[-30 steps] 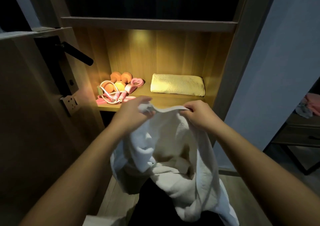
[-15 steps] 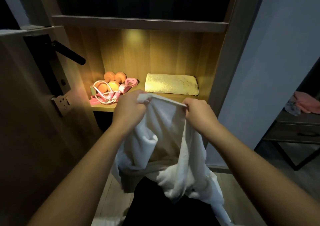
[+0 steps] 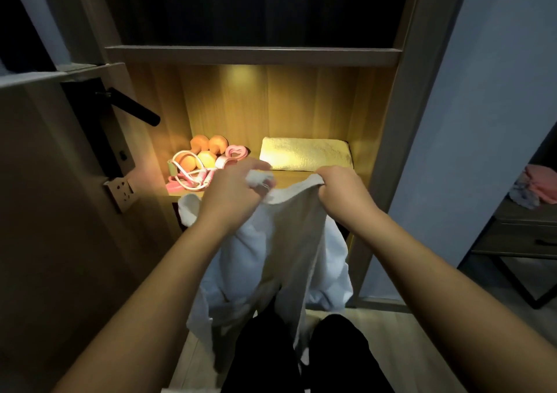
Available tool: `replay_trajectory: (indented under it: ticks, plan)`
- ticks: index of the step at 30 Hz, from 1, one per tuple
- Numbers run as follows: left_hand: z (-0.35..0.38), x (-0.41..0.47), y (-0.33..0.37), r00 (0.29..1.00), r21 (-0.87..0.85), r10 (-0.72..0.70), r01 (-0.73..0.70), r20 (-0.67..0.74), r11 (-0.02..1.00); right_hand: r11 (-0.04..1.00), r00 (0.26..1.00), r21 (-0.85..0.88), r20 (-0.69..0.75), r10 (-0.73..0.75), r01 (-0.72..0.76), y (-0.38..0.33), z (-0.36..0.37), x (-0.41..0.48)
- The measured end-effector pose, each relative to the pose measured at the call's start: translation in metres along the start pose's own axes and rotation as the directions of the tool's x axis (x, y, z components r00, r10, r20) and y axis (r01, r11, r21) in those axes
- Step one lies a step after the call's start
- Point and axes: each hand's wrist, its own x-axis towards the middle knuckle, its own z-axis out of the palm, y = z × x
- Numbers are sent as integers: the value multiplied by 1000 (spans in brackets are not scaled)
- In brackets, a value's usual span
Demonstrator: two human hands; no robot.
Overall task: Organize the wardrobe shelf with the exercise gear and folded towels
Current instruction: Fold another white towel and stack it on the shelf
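Observation:
A white towel (image 3: pixel 271 260) hangs unfolded in front of the lit wardrobe shelf (image 3: pixel 289 178). My left hand (image 3: pixel 232 193) grips its top edge on the left and my right hand (image 3: pixel 343 190) grips the top edge on the right, the cloth stretched between them. On the shelf a folded yellow towel (image 3: pixel 304 154) lies at the right. At the left sit orange dumbbells (image 3: pixel 199 151), a pink and white jump rope (image 3: pixel 193 175) and a pink heart-shaped grip (image 3: pixel 236 151).
An open door with a black lever handle (image 3: pixel 132 109) stands close on the left. A dark shelf board (image 3: pixel 253 55) lies above the lit shelf. A blue wall (image 3: pixel 470 151) is to the right, beyond it a dark table with pink cloth (image 3: pixel 542 184). My black-trousered legs (image 3: pixel 301 356) are below.
My hands have drawn apart along the towel's top edge, stretching it flatter. A corner of the towel now sticks out to the left of my left wrist.

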Motion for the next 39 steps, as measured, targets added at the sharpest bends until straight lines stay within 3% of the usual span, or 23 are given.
replay_trajectory:
  ticks: [2,4,11,17,19,23,27,29,39]
  plan:
    - [10,-2,13,995,59,14,-21,102,998,999,1000,19,5,-29,29,-15,-5,8]
    - [19,-2,22,994,160,51,-66,96,985,998,999,35,12,-53,52,-26,-10,17]
    - [7,17,32,973,111,140,-121,-181,986,996,998,-86,-39,-41,38,-25,-15,18]
    - [-36,30,14,902,6,45,-47,-429,999,997,999,-75,-36,15,-18,-6,-21,15]
    - [-44,31,4,892,11,4,2,-453,1000,996,998,-74,-39,48,-51,-3,-24,13]
    - [-32,25,8,949,184,-20,81,-315,980,998,998,-40,-42,43,-45,-13,-29,17]
    - [0,10,22,998,295,56,-42,-40,954,1000,999,-2,-38,-18,18,-35,-29,23]
    - [13,4,26,995,324,90,-95,31,941,999,999,-26,-42,-35,34,-43,-32,23]
    - [-12,20,22,934,-18,64,-76,-352,997,994,997,-99,-58,-46,40,-30,-31,21]
